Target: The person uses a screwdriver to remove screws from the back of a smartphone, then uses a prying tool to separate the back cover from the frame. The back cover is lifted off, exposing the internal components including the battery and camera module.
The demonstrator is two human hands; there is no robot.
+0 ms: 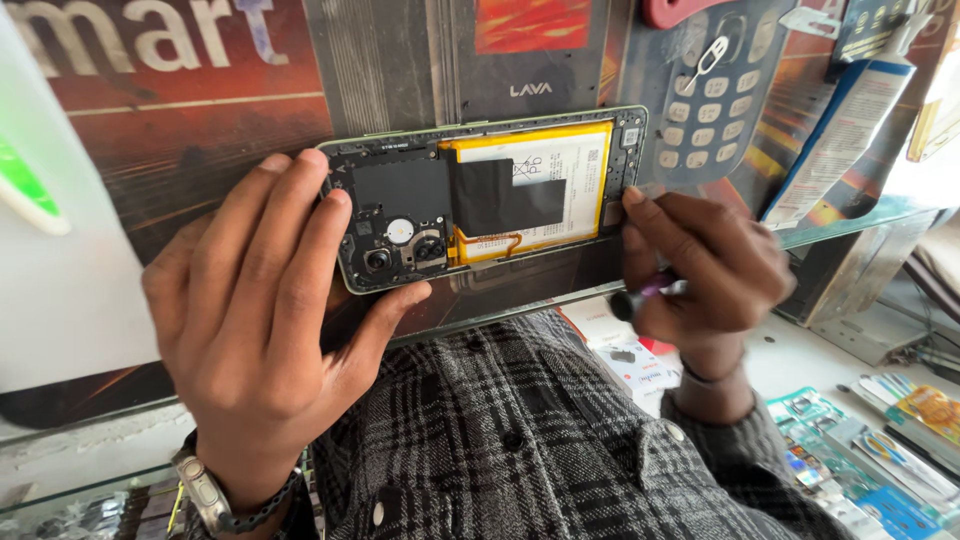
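Note:
An opened smartphone [500,195] lies back-up on a glass counter, its cover off. A yellow-edged white battery [560,160] with black tape fills its right half. Camera lenses sit at the lower left. My left hand [265,310] grips the phone's left end, fingers over the top edge and thumb under it. My right hand [700,265] is at the phone's right end. It is closed around a small screwdriver [640,295] with a black and purple handle. The tip is hidden behind my fingers.
A keypad phone cover [710,95] rests on the glass beside the phone. A blue and white box [840,130] leans at the right. Packaged small parts [870,450] lie on the lower shelf at bottom right. A white lamp body [40,200] stands at the left.

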